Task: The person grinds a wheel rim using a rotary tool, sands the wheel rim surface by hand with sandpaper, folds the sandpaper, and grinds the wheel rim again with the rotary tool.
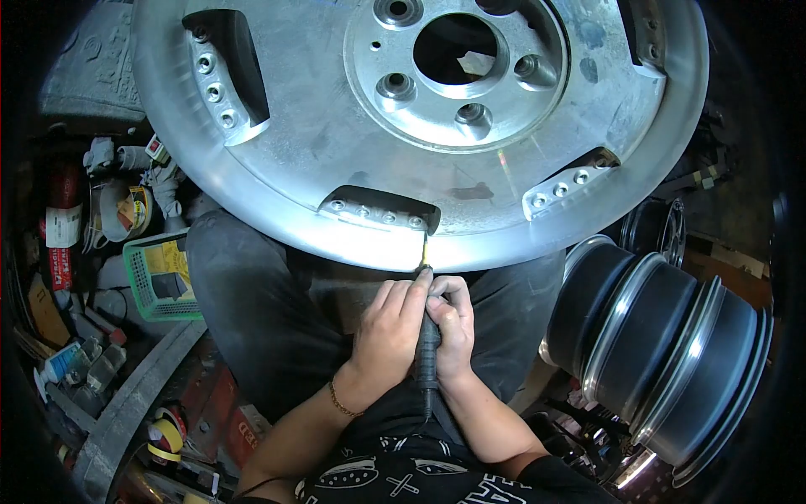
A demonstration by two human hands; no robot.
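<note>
A large bare-metal wheel (pixel 311 76) fills the top of the view, its face turned up, with dark slots near the rim and a hub hole in the middle. Both hands hold a slim black rotary-tool handpiece (pixel 427 361) with a cord at its lower end. My left hand (pixel 386 323) is closed around its left side, one finger stretched along the front. My right hand (pixel 452 323) grips the other side with bent fingers. The thin bit (pixel 425 250) reaches the right end of the nearest slot (pixel 378 210); exact contact is too small to tell.
Several wheel rims (pixel 655 336) are stacked on their sides at the right. To the left are a green plastic basket (pixel 138 286), a red bottle (pixel 63 189), a metal beam (pixel 126 428) and yellow tape (pixel 168 437). My knees are under the wheel's near edge.
</note>
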